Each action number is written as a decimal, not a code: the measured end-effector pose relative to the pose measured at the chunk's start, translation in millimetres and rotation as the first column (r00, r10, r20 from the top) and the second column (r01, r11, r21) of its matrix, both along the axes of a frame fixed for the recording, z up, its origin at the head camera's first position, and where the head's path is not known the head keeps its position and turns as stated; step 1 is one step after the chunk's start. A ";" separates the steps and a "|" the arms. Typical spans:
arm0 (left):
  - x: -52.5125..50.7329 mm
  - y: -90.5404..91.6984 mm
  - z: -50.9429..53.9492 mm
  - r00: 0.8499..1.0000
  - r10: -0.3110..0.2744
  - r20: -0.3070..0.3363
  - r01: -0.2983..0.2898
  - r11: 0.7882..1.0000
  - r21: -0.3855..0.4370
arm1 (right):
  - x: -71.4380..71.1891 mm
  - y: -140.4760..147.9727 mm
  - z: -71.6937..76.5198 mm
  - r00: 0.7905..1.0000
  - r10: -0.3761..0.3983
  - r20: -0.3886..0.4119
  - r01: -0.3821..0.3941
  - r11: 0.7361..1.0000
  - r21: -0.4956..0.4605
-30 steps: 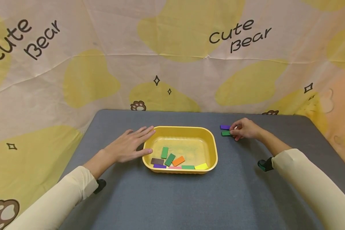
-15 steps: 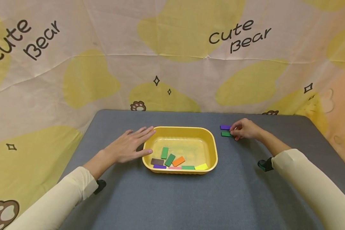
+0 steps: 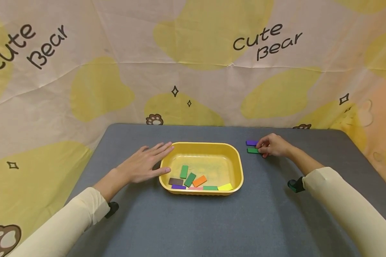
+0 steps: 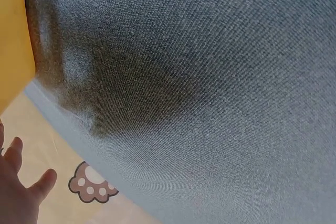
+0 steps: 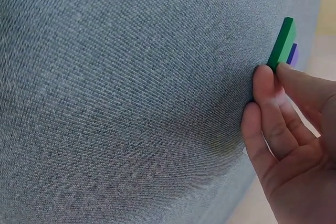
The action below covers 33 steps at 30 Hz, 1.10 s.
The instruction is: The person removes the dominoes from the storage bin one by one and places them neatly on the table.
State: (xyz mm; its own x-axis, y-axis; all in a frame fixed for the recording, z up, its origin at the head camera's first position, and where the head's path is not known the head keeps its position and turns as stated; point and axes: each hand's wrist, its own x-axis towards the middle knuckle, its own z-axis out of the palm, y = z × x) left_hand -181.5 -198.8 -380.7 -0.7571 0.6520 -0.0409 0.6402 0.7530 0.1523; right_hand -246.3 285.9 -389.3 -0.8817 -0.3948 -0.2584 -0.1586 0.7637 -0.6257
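Note:
At the right of the table, my right hand (image 3: 273, 145) pinches the near end of a flat green domino-like block (image 3: 252, 151) between thumb and fingers. That green block (image 5: 282, 43) lies partly hidden by the fingertips in the right wrist view. Parallel behind it is a purple block (image 3: 251, 143), its right end covered by the hand. My left hand (image 3: 146, 163), fingers spread and straight, rests at the left rim of a yellow tray (image 3: 240, 171). Inside the tray lie several blocks, among them an orange block (image 3: 199, 181), a yellow block (image 3: 225, 186) and a dark brown block (image 3: 176, 181).
A grey cloth-covered table (image 3: 206, 225) bears the tray at its middle. Behind it hangs a patterned fabric backdrop (image 3: 193, 46), which meets the table's far edge. The left wrist view catches the tray's yellow side (image 4: 13, 35).
The green block has shifted very slightly toward the near side under my right hand. My left hand and the tray stay where they were.

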 end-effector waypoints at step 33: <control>-1.4 -2.9 -3.7 0.999 -0.019 -0.034 0.019 1.000 0.007 | -2.7 -67.2 71.4 0.968 0.243 -0.068 -0.246 0.968 -0.050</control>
